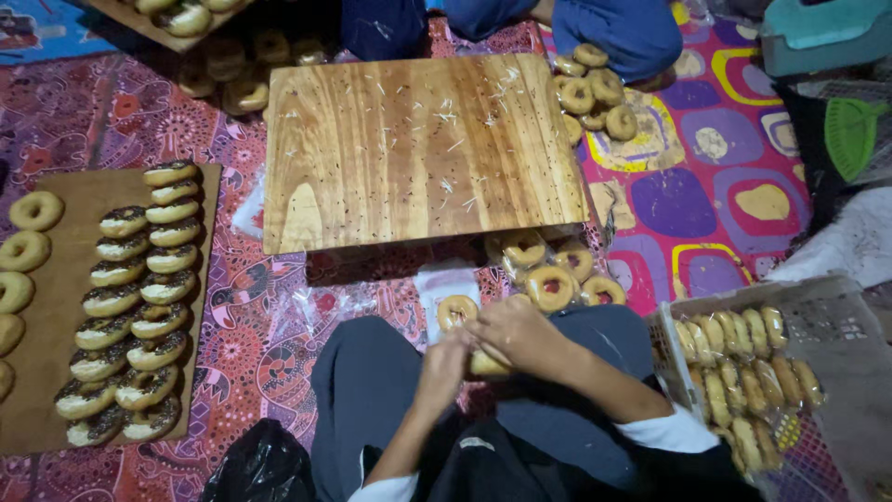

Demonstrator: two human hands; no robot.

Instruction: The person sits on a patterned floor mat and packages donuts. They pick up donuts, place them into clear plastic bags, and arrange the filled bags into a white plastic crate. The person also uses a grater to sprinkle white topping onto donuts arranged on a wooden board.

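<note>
Two hands are meeting over the lap: the right hand (pixel 520 336) is gripping a golden, glazed ring doughnut (pixel 487 363), while the left hand (pixel 442 368) is pinching its edge.

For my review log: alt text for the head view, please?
Both hands, left hand and right hand, hold a doughnut over the lap, beside a bagged doughnut. Ahead, a wooden board; left, topped doughnuts.

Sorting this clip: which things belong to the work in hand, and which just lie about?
In use: left hand, right hand, doughnut between them, bagged doughnut beside.
Lying about: wooden board, topped doughnuts, crate of doughnuts, black bag, green scoop.
</note>
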